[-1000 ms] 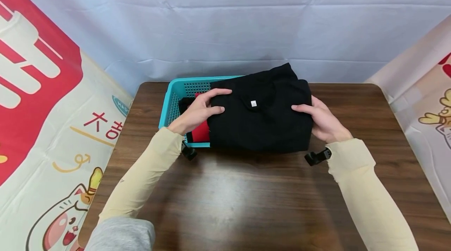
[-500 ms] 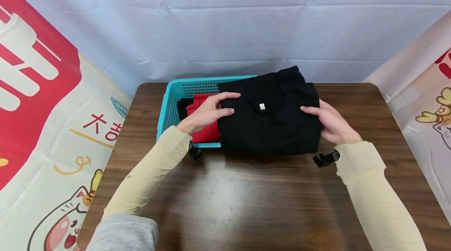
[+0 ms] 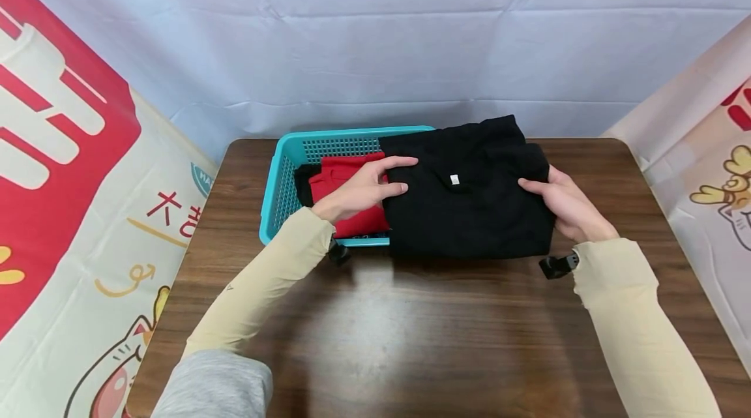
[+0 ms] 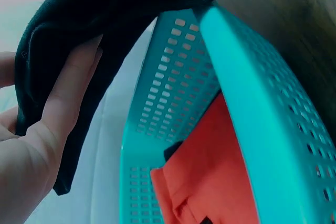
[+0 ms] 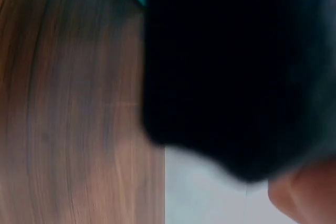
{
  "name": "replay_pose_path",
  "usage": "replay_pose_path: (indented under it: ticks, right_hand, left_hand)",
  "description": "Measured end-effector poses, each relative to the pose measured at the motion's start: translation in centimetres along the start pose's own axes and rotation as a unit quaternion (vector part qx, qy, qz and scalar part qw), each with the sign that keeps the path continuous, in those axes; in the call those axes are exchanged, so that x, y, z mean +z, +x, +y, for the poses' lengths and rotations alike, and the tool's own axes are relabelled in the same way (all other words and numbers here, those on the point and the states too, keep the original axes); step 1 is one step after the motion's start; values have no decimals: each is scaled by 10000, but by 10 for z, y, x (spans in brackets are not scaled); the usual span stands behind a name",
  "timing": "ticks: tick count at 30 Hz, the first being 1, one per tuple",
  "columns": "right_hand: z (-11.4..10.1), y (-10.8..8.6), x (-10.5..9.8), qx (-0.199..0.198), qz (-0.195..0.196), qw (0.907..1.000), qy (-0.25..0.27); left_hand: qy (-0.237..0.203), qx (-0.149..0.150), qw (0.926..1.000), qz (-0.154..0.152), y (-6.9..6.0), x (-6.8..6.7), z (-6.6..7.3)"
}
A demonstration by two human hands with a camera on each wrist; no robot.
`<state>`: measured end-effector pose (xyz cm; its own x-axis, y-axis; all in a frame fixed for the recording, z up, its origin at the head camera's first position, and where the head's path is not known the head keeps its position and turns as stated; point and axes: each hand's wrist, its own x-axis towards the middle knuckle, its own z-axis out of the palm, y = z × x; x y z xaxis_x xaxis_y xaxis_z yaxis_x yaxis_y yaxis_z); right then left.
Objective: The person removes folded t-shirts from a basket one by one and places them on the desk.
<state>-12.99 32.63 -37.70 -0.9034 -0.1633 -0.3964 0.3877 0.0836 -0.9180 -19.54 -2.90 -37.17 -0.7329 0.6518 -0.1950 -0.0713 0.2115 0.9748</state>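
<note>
Black garment point(image 3: 469, 222), folded, a small white tag point(image 3: 454, 179) near its middle, held right of the frame's centre, hiding the right part of a turquoise basket point(image 3: 268, 199). The hands are apart: the left point(image 3: 365, 188) pinches its left edge, the right point(image 3: 568, 208) its right edge, probably so the folds stay flat. Red cloth point(image 3: 354, 222) lies inside the basket; whether the garment touches the rim is unclear.

Garment point(image 3: 469, 216) over the right part of the basket point(image 4: 249, 103), fabric point(image 3: 362, 222) inside, table point(image 3: 411, 340) beneath.
</note>
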Motion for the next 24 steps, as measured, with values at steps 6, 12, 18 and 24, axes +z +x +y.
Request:
replay_pose_path:
  ticks: [6,12,18,24]
  right_hand:
    - [1,1,-9,-172,308,9922,-1199]
    - [-1,-1,-15,-45,635,9780,-1988]
    - [-1,-2,-20,-52,937,9703,-2230]
    - [-1,-6,-27,-92,1162,9668,-2273]
  left_hand:
    - [-273,-13,9992,-285,7,9,1]
    - [85,-80,9992,-387,14,18,4]
    - [754,80,9966,-322,21,27,7]
    - [1577,371,9865,-253,29,36,10]
